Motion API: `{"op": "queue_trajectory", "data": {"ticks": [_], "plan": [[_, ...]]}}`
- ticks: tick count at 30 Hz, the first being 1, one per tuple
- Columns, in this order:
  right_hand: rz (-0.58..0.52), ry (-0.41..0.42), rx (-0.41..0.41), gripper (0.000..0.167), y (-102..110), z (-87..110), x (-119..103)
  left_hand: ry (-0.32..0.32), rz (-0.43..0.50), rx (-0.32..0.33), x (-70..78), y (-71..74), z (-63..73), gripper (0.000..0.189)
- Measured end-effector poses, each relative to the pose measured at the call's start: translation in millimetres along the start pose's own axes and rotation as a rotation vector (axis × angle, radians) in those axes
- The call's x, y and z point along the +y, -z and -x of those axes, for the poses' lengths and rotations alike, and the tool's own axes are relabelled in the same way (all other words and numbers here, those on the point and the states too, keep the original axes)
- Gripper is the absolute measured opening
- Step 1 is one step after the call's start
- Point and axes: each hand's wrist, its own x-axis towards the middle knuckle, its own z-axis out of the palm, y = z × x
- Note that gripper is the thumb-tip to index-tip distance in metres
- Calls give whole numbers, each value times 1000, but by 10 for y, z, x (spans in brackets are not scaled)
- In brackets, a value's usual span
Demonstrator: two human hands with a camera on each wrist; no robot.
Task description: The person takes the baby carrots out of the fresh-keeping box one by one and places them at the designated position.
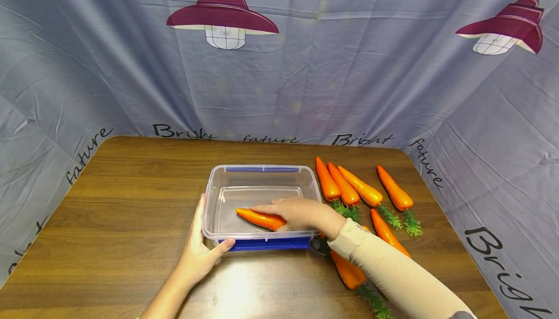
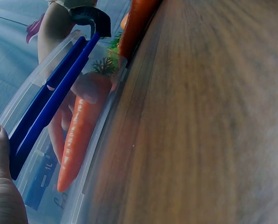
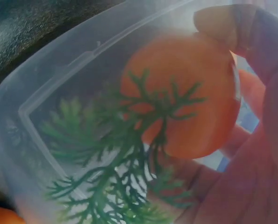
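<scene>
A clear plastic food container [image 1: 244, 193] with blue side latches [image 1: 271, 244] sits lidless on the wooden table. My left hand [image 1: 198, 248] grips its near left corner, thumb over the front edge and fingers along the left wall. Inside, my right hand [image 1: 301, 213] holds an orange carrot [image 1: 261, 219] by its thick end, the tip pointing left. Through the clear wall, the left wrist view shows this carrot [image 2: 85, 130] lying low along the front side. Green leaves [image 3: 162, 107] sprout from its thick end in the right wrist view.
Several more carrots with green tops lie on the table right of the container, among them one carrot [image 1: 395, 190] at the far right. Another carrot [image 1: 348, 270] lies under my right forearm. A grey printed curtain [image 1: 301, 81] stands behind the table [image 1: 109, 222].
</scene>
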Motion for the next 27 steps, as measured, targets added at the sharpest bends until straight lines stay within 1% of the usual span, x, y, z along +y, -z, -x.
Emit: {"op": "queue_trajectory", "data": {"ticks": [9,14,21,27], "plan": [[-22,-13,-13,78,2,-20,-7,-2,-3,2,-9,3,-3,120],[-2,-35,-3,79,-22,-26,-6,5,2,-3,-9,2,0,119],[68,-80,68,83,-44,-21,-16,-1,20,-7,-16,-1,2,118],[46,-52,127,85,-44,-36,-16,-12,14,1,-15,-6,1,119]]}}
